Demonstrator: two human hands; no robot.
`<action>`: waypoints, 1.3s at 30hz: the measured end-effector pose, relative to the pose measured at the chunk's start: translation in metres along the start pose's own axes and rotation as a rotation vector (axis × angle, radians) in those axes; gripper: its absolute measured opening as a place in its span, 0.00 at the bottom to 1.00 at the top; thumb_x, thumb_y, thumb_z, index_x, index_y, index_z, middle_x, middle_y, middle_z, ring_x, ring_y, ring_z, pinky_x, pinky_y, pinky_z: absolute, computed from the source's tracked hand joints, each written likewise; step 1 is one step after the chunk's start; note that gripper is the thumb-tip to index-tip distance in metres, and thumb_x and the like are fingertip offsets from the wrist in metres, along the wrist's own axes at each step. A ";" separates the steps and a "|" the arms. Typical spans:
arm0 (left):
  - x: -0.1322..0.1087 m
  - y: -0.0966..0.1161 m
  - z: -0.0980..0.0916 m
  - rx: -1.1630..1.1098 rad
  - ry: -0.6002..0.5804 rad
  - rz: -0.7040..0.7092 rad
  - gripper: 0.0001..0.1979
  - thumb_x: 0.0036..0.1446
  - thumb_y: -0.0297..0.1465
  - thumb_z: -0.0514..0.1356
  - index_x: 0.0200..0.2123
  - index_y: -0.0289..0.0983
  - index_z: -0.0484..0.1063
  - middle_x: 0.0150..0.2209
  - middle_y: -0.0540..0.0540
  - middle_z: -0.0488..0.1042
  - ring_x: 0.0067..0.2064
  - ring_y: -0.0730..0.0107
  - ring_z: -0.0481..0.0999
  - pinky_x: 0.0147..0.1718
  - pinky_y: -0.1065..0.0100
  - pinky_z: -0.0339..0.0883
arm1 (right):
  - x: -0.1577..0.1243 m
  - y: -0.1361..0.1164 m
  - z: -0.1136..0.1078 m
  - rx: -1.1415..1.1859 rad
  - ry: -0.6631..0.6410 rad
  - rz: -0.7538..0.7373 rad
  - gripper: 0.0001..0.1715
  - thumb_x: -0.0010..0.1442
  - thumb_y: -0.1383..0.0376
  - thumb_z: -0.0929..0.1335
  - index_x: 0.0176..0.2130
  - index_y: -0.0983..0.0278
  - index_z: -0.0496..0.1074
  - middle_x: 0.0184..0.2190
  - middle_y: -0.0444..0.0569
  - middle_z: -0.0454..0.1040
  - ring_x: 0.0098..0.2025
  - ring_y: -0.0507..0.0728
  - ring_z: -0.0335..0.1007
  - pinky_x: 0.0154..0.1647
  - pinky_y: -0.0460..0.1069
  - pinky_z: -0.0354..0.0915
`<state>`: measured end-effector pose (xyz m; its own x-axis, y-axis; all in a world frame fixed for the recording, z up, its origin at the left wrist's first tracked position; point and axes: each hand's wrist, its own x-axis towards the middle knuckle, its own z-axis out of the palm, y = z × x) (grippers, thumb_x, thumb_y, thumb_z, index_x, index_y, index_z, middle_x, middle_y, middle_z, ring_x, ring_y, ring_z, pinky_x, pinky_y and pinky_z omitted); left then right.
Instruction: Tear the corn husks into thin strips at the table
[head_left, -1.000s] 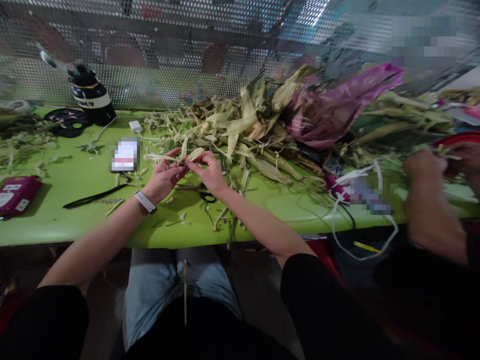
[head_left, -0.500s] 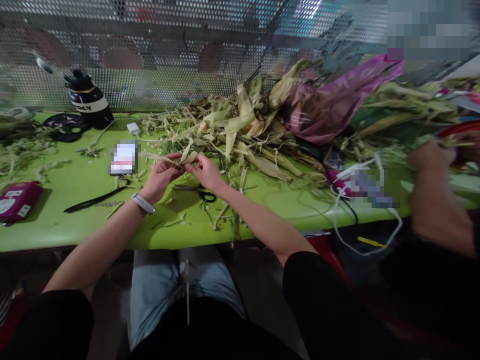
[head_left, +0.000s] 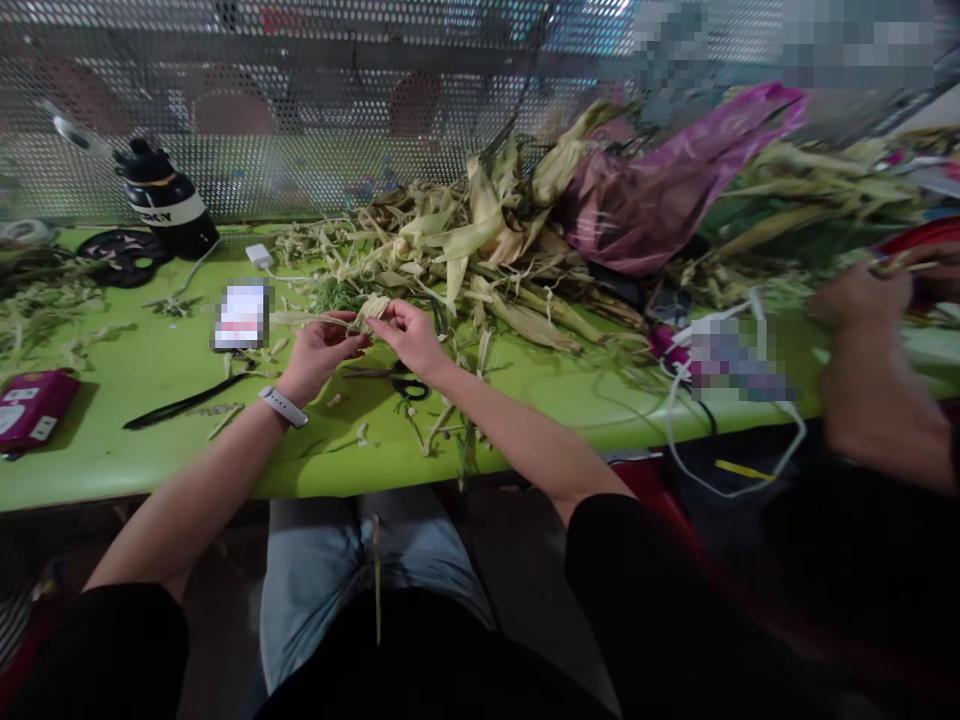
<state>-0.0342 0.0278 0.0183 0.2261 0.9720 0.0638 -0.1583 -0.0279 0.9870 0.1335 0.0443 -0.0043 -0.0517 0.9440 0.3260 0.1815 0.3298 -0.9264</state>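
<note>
Over the green tabletop (head_left: 285, 465), my two hands meet on a pale strip of corn husk (head_left: 372, 308). My left hand (head_left: 319, 348), with a white band on its wrist, pinches the husk from the left, and a thin tail of it sticks out past the fingers. My right hand (head_left: 409, 338) grips the folded or bunched part with thumb and fingertips. The exact fold is partly hidden by my fingers. Just below my right hand lie black-handled scissors (head_left: 410, 388). A large heap of dried corn husks (head_left: 457, 240) rises behind both hands.
A phone (head_left: 240, 316) and black strap (head_left: 184, 403) lie left, near a purple box (head_left: 36, 410) and dark bottle (head_left: 166, 210). A purple plastic bag (head_left: 645, 215) and white cable (head_left: 671, 445) are right. At far right another person's hand (head_left: 862, 290) works beside a red rim.
The husk between my hands now looks bunched and rounded on top, where a loose flap stuck up before. My hands stay close together. The view has shifted slightly.
</note>
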 end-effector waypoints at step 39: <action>-0.002 0.002 -0.001 0.048 -0.102 0.059 0.14 0.49 0.35 0.70 0.38 0.36 0.75 0.34 0.49 0.77 0.36 0.73 0.76 0.37 0.72 0.69 | -0.004 -0.017 -0.009 -0.310 0.034 -0.324 0.24 0.64 0.44 0.63 0.34 0.62 0.67 0.32 0.47 0.73 0.36 0.54 0.68 0.42 0.49 0.62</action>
<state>-0.0354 0.0262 0.0201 0.3152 0.9395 0.1340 -0.1283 -0.0977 0.9869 0.1392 0.0351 0.0123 -0.1230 0.7899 0.6008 0.4468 0.5846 -0.6772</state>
